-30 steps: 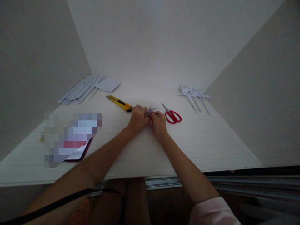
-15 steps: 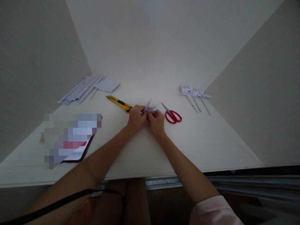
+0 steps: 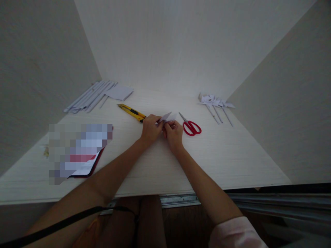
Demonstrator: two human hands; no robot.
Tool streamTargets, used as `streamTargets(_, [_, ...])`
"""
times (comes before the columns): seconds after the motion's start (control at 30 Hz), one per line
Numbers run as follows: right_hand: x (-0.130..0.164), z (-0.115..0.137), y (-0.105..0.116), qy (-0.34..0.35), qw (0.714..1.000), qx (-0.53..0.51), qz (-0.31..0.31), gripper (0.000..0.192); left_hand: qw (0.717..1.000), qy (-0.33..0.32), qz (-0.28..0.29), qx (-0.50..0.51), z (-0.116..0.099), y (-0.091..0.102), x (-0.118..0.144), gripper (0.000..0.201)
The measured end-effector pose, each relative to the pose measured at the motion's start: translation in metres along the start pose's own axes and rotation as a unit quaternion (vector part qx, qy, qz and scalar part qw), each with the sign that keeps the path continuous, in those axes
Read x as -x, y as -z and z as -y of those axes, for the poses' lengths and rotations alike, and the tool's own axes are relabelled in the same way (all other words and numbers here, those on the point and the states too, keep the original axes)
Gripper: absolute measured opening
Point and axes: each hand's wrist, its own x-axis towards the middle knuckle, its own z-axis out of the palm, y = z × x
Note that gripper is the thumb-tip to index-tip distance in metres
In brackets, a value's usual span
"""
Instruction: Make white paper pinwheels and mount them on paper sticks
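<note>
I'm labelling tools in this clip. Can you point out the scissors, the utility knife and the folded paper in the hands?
scissors [image 3: 191, 127]: head view, on the red handle loops.
utility knife [image 3: 130, 111]: head view, on the yellow body.
folded paper [image 3: 167, 117]: head view, on the white tip above the fingers.

- A pale, whitewashed wooden tabletop [image 3: 227, 155] with a fine grain fills the middle of the view.
- A plain white back wall panel [image 3: 170, 44] rises straight from the tabletop's far edge; it is the brightest surface, lit softly from above.
- A dull beige left side wall [image 3: 38, 69] and a matching beige right side wall [image 3: 292, 103] close the tabletop in, both in shade.
- Below the tabletop's near edge runs a grey metal rail [image 3: 178, 199], with dark brown flooring [image 3: 181, 224] beneath it.
</note>
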Motion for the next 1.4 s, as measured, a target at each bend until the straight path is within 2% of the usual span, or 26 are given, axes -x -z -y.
streamTargets(0.37, [0.0,-0.003,-0.001,-0.009,0.997,-0.081,0.005,0.011,0.999,-0.035,-0.026,-0.002,0.001,-0.001,0.001,0.012])
streamTargets(0.63, [0.002,0.005,-0.003,-0.053,0.988,-0.144,0.016,0.013,0.998,-0.049,-0.037,-0.01,0.003,-0.003,0.002,0.014])
streamTargets(0.8, [0.002,0.007,-0.002,-0.066,0.986,-0.155,0.019,0.012,0.997,-0.064,-0.045,-0.004,0.005,-0.004,0.001,0.014])
streamTargets(1.1, [0.001,-0.001,-0.004,-0.011,0.991,-0.13,0.02,0.015,0.997,-0.062,-0.044,0.005,0.005,-0.003,0.002,0.015])
streamTargets(1.4, [0.001,-0.001,-0.004,-0.011,0.993,-0.113,0.01,0.014,0.996,-0.072,-0.043,-0.01,0.005,-0.005,0.002,0.014])
